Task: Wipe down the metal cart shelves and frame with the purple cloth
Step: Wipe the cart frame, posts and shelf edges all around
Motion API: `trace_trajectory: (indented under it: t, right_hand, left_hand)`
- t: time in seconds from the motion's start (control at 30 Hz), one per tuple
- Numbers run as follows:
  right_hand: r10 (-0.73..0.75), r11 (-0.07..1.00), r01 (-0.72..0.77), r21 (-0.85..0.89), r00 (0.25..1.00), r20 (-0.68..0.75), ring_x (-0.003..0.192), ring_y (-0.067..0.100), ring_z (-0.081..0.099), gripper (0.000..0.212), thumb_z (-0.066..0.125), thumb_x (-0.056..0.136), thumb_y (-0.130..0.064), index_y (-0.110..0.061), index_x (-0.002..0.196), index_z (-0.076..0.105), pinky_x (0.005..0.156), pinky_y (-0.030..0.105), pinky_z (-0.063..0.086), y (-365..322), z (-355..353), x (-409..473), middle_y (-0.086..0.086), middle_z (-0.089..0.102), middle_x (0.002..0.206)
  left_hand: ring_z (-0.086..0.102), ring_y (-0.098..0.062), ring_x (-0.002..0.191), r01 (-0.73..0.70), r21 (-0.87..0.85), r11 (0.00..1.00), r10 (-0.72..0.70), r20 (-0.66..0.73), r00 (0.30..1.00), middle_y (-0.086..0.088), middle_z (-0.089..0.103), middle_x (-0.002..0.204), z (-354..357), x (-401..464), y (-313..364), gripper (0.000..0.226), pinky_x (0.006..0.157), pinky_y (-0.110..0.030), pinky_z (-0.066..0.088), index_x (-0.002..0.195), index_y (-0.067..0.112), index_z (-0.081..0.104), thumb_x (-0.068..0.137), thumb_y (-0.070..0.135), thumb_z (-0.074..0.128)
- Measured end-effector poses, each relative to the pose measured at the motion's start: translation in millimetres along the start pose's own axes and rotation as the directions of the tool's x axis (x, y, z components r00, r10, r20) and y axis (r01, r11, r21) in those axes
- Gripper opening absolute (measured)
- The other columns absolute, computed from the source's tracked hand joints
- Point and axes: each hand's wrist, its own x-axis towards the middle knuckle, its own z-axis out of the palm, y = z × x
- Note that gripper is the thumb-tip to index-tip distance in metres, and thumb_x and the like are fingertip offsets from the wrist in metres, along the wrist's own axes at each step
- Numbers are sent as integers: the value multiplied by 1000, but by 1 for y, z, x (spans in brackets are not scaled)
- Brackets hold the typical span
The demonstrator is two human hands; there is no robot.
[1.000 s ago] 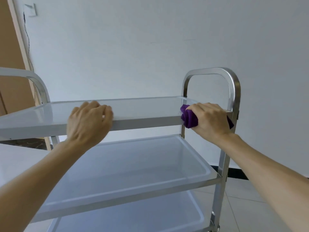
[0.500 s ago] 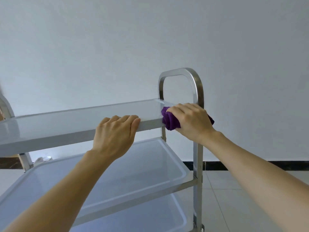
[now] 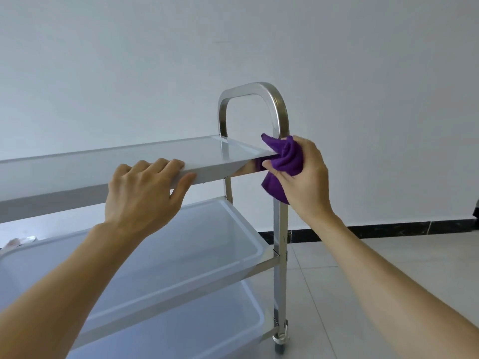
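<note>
Cart: metal cart (image 3: 281, 229) with three shelves; its left end is cut off by the frame edge.
Top shelf: top shelf (image 3: 129, 161) runs from 9 o'clock to centre; its far-left part is out of view.
Left hand: left hand (image 3: 145, 193) grips the top shelf's near edge, fingers curled over the rim, thumb under it; fingertips hidden.
Right hand: right hand (image 3: 303, 177) holds the cloth (image 3: 283, 161), fingers wrapped round it; most fingers hidden behind the cloth.
Cloth: purple, bunched, pressed at the top shelf's right corner against the post, at 3 o'clock of the left hand.
Handle: handle (image 3: 259, 89) loops above the cloth at 12 o'clock.
Lower shelves: partly hidden by both forearms.
Wheel: wheel (image 3: 280, 345) at 6 o'clock of the post, small and hard to make out.
Far left: a pale object at 9 o'clock, cannot tell what.
</note>
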Motion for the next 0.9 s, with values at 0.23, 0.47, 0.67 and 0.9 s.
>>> trace_trajectory:
  t: [0.23, 0.47, 0.67, 0.9]
  right_hand:
    - [487, 853, -351, 387, 801, -348, 99, 7, 66, 37, 72, 86, -45, -26, 114, 55, 94, 33, 54, -4, -4, 14, -4, 67, 111]
    - [424, 902, -430, 44, 900, 103, 126, 23, 49, 94, 77, 75, -58, -18, 147, 32, 107, 42, 43, 15, 29, -6, 2, 48, 138]
    - [450, 893, -449, -37, 881, 144, 97, 8, 61, 75, 82, 74, -48, -34, 132, 37, 84, 31, 54, 54, 24, -24, -15, 60, 114]
    - [767, 627, -779, -28, 611, 196, 77, 27, 73, 43, 79, 80, -30, -30, 110, 48, 67, 48, 62, 99, 40, -150, 4, 71, 95]
  left_hand:
    - [65, -36, 77, 5, -8, 1000, -5, -35, 999, -2, 73, 96, 3, 1, 4, 50, 70, -41, 41, 111, 18, 67, 99, 52, 32]
    - [63, -36, 78, 13, -14, 1000, -14, -67, 998, -3, 72, 94, 8, 2, 8, 51, 71, -42, 39, 109, 18, 65, 99, 53, 29]
    - [64, -37, 80, 3, -26, 1000, -6, -100, 995, -3, 72, 96, 11, 1, 6, 50, 72, -42, 39, 111, 18, 65, 100, 52, 30]
    - [63, -37, 79, 0, -9, 1000, -1, -126, 992, -5, 71, 96, 14, 0, 1, 52, 73, -44, 39, 112, 18, 64, 101, 53, 26]
